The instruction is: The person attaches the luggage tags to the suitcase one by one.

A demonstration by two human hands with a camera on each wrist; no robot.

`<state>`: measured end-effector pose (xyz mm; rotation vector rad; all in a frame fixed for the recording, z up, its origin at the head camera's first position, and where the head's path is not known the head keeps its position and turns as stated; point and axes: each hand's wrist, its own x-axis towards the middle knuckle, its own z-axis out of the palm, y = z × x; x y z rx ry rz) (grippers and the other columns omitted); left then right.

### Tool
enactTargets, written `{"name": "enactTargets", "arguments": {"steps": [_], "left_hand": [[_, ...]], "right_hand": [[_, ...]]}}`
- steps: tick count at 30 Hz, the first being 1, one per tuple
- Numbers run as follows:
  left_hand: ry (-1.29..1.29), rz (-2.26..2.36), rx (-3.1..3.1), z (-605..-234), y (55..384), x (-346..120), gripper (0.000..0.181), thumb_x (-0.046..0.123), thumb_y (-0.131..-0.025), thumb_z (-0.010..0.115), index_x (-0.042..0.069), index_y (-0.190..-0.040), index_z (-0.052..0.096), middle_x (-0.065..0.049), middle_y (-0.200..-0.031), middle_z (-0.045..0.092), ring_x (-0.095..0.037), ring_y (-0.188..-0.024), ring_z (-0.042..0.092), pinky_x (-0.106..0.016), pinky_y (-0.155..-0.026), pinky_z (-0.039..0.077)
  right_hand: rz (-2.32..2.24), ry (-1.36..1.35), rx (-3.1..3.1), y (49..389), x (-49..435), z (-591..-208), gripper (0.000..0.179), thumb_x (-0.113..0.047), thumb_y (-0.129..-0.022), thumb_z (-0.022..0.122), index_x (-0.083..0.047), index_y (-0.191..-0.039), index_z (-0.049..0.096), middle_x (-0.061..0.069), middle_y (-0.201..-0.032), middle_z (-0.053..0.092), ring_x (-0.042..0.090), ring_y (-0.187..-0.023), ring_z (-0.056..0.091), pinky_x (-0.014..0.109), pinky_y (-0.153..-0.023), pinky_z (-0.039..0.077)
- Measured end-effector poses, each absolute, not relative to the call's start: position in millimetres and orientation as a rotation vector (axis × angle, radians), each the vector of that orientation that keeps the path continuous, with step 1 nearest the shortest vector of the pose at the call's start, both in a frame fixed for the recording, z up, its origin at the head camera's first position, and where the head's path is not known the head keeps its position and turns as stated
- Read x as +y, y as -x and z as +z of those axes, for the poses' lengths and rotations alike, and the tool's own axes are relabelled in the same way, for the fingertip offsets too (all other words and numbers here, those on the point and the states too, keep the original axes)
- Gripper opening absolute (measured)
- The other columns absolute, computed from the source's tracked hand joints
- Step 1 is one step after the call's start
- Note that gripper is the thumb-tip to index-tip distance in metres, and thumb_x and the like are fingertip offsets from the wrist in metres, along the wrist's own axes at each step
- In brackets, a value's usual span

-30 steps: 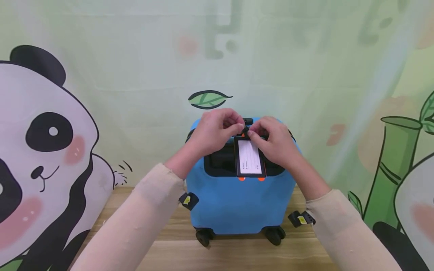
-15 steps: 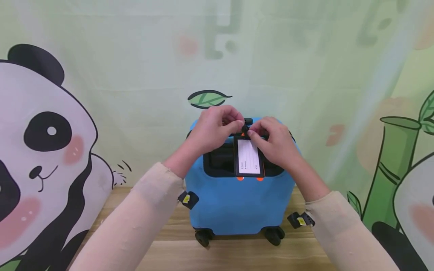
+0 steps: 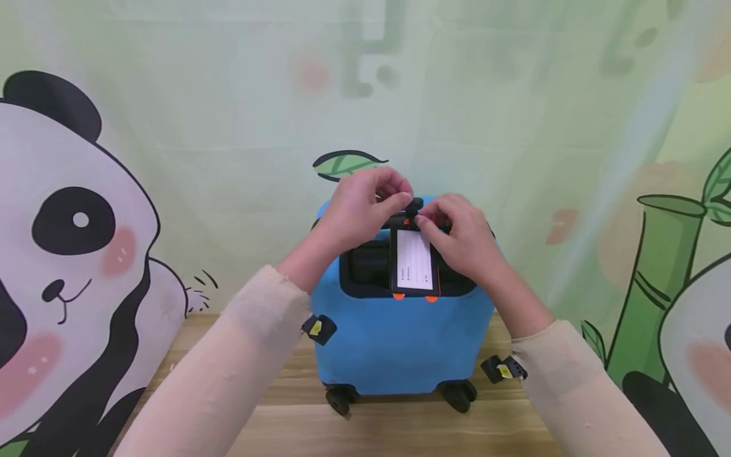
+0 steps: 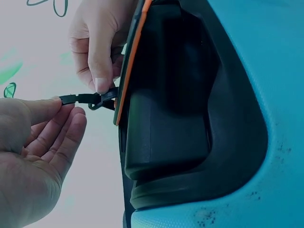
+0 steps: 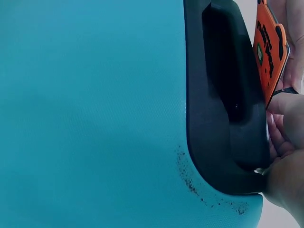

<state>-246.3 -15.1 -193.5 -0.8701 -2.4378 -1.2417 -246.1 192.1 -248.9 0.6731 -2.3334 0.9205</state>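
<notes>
A blue suitcase point(image 3: 400, 346) with black wheels stands upright on the wooden surface. Over its black top recess lies a luggage tag point(image 3: 415, 260) with a white card face; its orange back shows in the right wrist view. From the tag runs a short black strap point(image 4: 86, 98). The left hand point(image 3: 365, 206) pinches the strap's free end between thumb and fingers, drawn out away from the tag. Close beside it, the right hand point(image 3: 464, 231) pinches the strap's small buckle point(image 4: 108, 95) at the tag end. In the right wrist view the right hand is partly cut off.
A pale green cloth backdrop point(image 3: 240, 114) with printed pandas and bamboo hangs behind the suitcase. The wood-grain surface point(image 3: 320, 431) extends in front. A black device with a yellow mark point(image 3: 320, 329) is on each wrist.
The left hand has moved slightly up, away from the right hand, with the strap end. The tag has shifted a little up and left; the right hand has hardly moved.
</notes>
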Motion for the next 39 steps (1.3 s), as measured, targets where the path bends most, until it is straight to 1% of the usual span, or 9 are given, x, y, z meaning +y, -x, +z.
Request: {"name": "enactTargets", "arguments": {"steps": [7,18,26,33,39], "left_hand": [[0.895,-1.206,-2.435,-192.7,248.1,-13.5,0.015,0.018,-0.104,0.073,0.006,-0.114,0.072,-0.005,-0.106,0.071,-0.019,-0.097,0.068,-0.031,-0.089,0.059],[0.892,-1.205,-2.427,-193.6,246.3,-14.2,0.016,0.018,-0.103,0.073,0.006,-0.113,0.072,-0.005,-0.106,0.073,-0.019,-0.096,0.069,-0.032,-0.086,0.059],[0.879,-1.223,-2.429,-196.1,247.4,-12.9,0.015,0.018,-0.103,0.074,0.007,-0.113,0.073,-0.005,-0.105,0.074,-0.018,-0.094,0.068,-0.032,-0.085,0.058],[0.865,-1.264,-2.439,-197.0,245.9,-13.8,0.015,0.021,-0.104,0.073,0.009,-0.113,0.074,-0.003,-0.103,0.074,-0.018,-0.094,0.067,-0.033,-0.083,0.058],[0.86,-1.358,-2.424,-200.4,247.1,-16.2,0.014,0.02,-0.104,0.073,0.009,-0.112,0.074,-0.004,-0.102,0.074,-0.016,-0.095,0.07,-0.034,-0.085,0.059]], "right_hand": [[0.922,-0.674,-2.311,245.3,191.8,-248.8,0.012,-0.01,-0.102,0.072,0.002,-0.103,0.072,0.017,-0.101,0.068,0.031,-0.095,0.059,0.045,-0.083,0.053],[0.919,-0.68,-2.288,244.4,192.0,-248.1,0.013,-0.009,-0.099,0.076,0.003,-0.103,0.072,0.016,-0.099,0.067,0.031,-0.097,0.057,0.044,-0.083,0.051],[0.907,-0.668,-2.304,246.8,193.6,-248.6,0.012,-0.01,-0.1,0.074,0.002,-0.104,0.072,0.015,-0.098,0.066,0.03,-0.098,0.056,0.044,-0.082,0.049],[0.919,-0.673,-2.324,247.5,194.7,-246.9,0.011,-0.01,-0.102,0.072,0.0,-0.101,0.071,0.014,-0.097,0.065,0.029,-0.098,0.055,0.043,-0.082,0.047],[0.938,-0.689,-2.317,247.6,194.6,-246.6,0.009,-0.009,-0.101,0.071,0.0,-0.101,0.071,0.013,-0.096,0.064,0.029,-0.097,0.054,0.042,-0.081,0.047]]}}
